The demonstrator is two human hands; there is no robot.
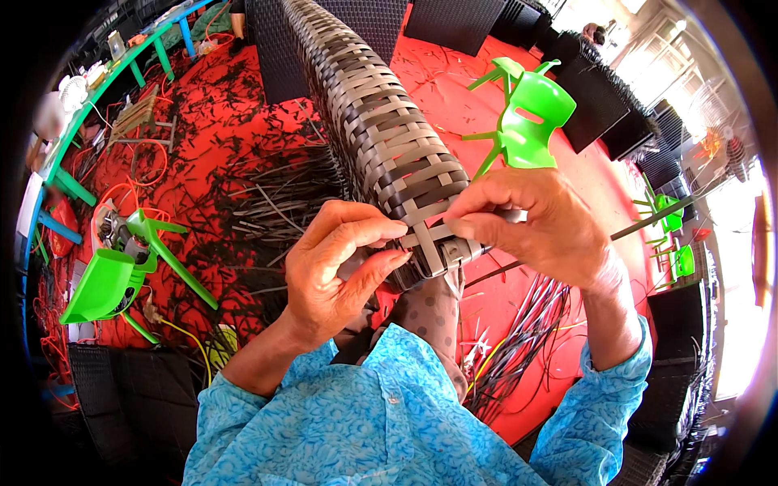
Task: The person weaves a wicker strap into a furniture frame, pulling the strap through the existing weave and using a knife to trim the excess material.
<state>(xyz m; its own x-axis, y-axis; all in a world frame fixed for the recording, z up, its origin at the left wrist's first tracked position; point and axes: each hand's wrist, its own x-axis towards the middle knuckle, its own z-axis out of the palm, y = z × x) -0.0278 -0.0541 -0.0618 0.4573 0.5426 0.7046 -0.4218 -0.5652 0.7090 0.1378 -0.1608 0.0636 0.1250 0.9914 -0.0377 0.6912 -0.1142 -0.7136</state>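
A long woven piece (389,121) of grey, brown and black flat strips stretches away from my lap. Both hands work at its near end. My left hand (336,263) is at the left corner, thumb and forefinger bent around the tip of a pale flat strip (421,237) that crosses the end. On the right, my right hand (543,227) pinches a pale strip between thumb and fingers, its tail showing past the fingers. Part of the grip is hidden behind the fingertips. Metal-looking edging (458,249) shows at the corner under the weave.
Loose dark strips (275,198) spread to the left; a strip bundle (527,348) lies right of my leg. A green chair (527,117) stands ahead right. Another green chair (109,283), tipped, holds tools at left. Dark woven furniture (604,97) lines the red floor (600,194).
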